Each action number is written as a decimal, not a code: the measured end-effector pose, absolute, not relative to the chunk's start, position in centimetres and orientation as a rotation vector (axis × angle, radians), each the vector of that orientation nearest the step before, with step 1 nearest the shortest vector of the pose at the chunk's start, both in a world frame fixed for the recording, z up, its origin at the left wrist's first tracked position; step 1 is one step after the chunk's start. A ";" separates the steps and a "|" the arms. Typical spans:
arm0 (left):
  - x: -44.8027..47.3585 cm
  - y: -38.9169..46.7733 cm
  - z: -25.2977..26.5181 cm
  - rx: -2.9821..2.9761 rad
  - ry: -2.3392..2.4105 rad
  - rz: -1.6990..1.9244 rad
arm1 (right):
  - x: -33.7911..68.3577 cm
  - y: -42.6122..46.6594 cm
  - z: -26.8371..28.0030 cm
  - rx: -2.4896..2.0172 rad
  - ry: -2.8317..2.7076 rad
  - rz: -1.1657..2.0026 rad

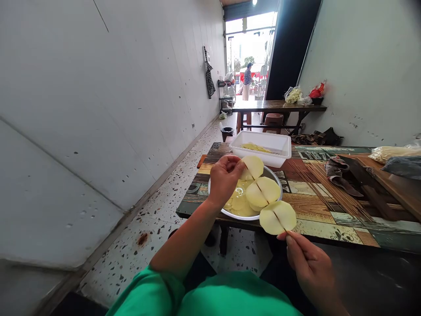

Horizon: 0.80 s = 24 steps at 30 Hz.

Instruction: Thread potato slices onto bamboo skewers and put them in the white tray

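My right hand [311,259] pinches the lower end of a thin wooden skewer [276,216]. Threaded along it are three pale yellow potato slices: the nearest slice [283,221], a middle slice [268,189] and the far slice [255,166]. With fingers closed, my left hand [225,177] grips the edge of the far slice. Below the skewer stands a round metal bowl [243,217] holding wet potato slices [238,199] in liquid. Behind the bowl, a white plastic tub [283,158] contains more yellowish slices [255,147].
Loose skewers [338,193] lie on the patterned table [312,230] to the right, beside a cloth glove-like item [338,171] and a wooden board [394,180]. A dark bin [226,133] stands on the floor. A second table [263,105] and a person [247,81] are farther off.
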<state>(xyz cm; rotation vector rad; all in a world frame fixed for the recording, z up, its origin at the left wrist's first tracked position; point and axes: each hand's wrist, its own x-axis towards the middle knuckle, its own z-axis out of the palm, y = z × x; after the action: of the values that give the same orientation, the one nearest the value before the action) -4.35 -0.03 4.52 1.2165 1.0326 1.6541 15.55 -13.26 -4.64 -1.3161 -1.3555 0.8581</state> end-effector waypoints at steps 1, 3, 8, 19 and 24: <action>-4.3 0.0 4.4 1.219 1.037 1.666 | 15.6 -13.3 -4.7 -1.313 -1.347 0.875; -4.1 0.0 4.3 1.232 1.035 1.676 | 15.6 -13.3 -4.8 -1.306 -1.326 0.911; -3.9 -0.1 4.6 1.265 1.015 1.590 | 15.5 -13.0 -4.7 -1.232 -1.208 1.143; -3.4 -0.8 3.8 0.955 0.780 1.257 | 15.3 -11.5 -4.5 -1.082 -1.020 1.271; -3.6 -0.2 3.0 0.918 0.759 1.258 | 15.5 -10.8 -3.7 -0.937 -0.849 1.603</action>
<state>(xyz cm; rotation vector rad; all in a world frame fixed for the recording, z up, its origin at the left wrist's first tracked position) -3.57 -0.21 3.03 0.9183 0.7595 1.2578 15.55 -10.76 -3.66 -0.9374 -0.8488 1.6035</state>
